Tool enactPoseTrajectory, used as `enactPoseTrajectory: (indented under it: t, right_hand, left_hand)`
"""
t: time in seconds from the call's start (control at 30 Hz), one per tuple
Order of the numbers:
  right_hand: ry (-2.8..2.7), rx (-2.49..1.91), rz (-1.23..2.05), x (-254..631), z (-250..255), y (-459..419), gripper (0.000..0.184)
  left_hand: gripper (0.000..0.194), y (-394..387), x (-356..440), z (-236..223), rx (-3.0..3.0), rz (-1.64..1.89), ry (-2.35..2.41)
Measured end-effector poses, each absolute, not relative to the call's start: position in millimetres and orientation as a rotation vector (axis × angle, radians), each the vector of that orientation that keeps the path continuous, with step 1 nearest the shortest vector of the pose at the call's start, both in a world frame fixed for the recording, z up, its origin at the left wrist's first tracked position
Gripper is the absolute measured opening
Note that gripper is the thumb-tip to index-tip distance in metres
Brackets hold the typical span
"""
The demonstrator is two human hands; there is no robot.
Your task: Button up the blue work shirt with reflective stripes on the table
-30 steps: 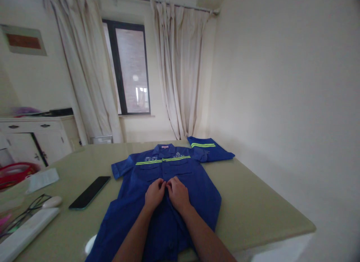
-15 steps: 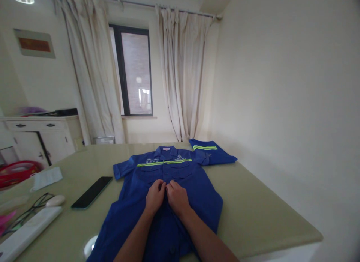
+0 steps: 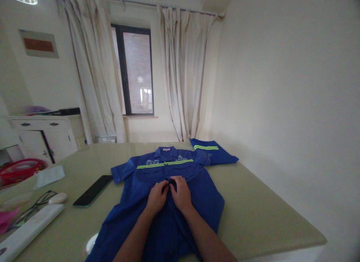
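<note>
Pinching the blue shirt [image 3: 165, 224] mid-front, left hand [image 3: 157, 197] beside right hand [image 3: 180, 194].

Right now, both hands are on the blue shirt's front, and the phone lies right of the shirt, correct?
Wrong side: the phone lies left of the blue shirt, as the head view shows. The left hand and right hand are on the shirt's front.

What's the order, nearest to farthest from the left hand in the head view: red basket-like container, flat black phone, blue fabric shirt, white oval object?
1. Blue fabric shirt: under the left hand, touching.
2. Flat black phone: left, on the greenish table.
3. White oval object: farther left.
4. Red basket-like container: far left, past the table edge.
</note>
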State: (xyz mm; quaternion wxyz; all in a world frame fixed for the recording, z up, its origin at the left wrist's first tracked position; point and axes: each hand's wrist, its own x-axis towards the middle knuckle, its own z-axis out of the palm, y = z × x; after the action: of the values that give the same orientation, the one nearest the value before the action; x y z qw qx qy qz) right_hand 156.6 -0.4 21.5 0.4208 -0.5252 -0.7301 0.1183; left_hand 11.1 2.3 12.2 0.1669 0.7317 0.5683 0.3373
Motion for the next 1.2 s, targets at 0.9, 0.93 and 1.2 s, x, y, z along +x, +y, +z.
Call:
enactPoseTrajectory:
  t: [0.9,0.93,1.2]
  right_hand:
    - [-2.182,-1.595,0.062,150.6,23.0,-0.2,0.027]
    - [-2.183,-1.580,0.057,153.0,23.6,-1.7,0.026]
    - [-2.152,-1.496,0.150,158.7,31.3,-9.4,0.020]
  left_hand:
    - [0.031,0.6,33.0,36.9,2.021,0.570,2.124]
    - [0.029,1.8,32.3,32.5,2.038,0.631,2.083]
    - [0.022,8.0,11.9,15.7,2.030,1.075,1.661]
